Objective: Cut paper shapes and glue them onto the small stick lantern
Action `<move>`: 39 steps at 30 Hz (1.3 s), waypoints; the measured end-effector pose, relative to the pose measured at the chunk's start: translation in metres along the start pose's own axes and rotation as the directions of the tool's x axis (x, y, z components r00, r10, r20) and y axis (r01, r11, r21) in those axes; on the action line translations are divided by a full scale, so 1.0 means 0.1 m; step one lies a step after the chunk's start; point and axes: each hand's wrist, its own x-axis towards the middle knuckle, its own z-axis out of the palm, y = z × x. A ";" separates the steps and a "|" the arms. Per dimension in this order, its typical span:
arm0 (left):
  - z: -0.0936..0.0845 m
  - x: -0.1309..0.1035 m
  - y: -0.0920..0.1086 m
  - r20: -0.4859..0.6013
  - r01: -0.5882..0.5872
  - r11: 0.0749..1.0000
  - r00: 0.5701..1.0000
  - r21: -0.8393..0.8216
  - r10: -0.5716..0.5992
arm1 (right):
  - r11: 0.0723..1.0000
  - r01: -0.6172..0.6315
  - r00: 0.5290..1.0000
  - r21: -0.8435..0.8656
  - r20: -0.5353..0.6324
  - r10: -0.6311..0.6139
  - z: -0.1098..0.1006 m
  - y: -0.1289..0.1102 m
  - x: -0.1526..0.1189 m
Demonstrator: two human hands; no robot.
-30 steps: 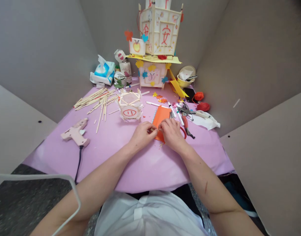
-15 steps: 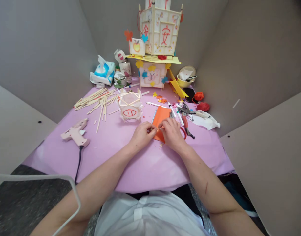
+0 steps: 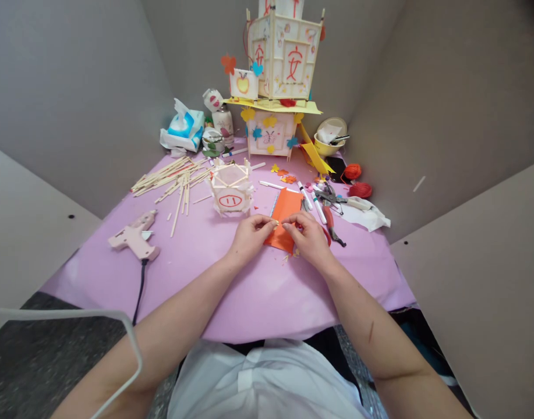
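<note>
Above an orange sheet of paper, my left hand pinches a tiny pale yellowish piece, too small to name. Facing it, my right hand has its thumb and fingertips drawn together; whatever lies between them cannot be made out. The fingertips of both hands are close to each other. Red scissor handles show partly beside my right hand. A small paper lantern on a stick frame stands just beyond my left hand. Little pale scraps lie at the lower edge of the orange paper.
A pink glue gun lies at left, its cord running off the front edge. Wooden sticks are piled behind it. A tall paper lantern tower stands at the back. Markers, pliers and red yarn lie at right.
My fingertips have moved slightly apart, and the small pale piece at my left fingertips now shows. My right hand has turned a little, with its thumb now visible.
</note>
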 end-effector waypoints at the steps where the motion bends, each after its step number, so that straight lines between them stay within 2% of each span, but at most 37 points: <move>1: 0.00 0.00 0.00 -0.012 -0.017 1.000 1.000 0.019 0.017 | 1.000 -0.001 1.000 0.001 -0.002 0.001 0.00 0.00 0.00; 9: 0.03 -0.03 0.00 -0.061 -0.111 0.985 0.991 0.133 0.120 | 0.998 -0.010 1.000 0.062 -0.018 0.011 0.02 -0.01 0.00; 19: 0.05 -0.04 0.02 -0.031 -0.076 0.990 0.996 0.121 0.080 | 0.999 0.001 1.000 0.052 -0.013 -0.001 0.02 -0.02 0.00; 26: 0.03 -0.02 -0.07 -0.023 -0.079 0.990 0.996 0.118 0.082 | 0.996 -0.029 1.000 0.090 -0.007 0.029 -0.02 -0.03 0.02; 30: 0.03 0.00 -0.07 -0.005 -0.068 0.998 0.998 0.001 0.068 | 0.996 -0.027 1.000 0.085 0.006 0.026 -0.04 -0.01 0.03; 34: 0.03 0.00 -0.02 0.093 0.007 0.987 0.996 -0.158 0.008 | 0.997 -0.039 0.999 0.070 0.022 0.037 -0.07 0.02 0.04; 39: 0.01 0.00 -0.03 0.153 0.034 0.989 0.988 -0.143 -0.012 | 0.998 -0.033 0.995 0.054 0.091 0.028 -0.09 0.06 0.04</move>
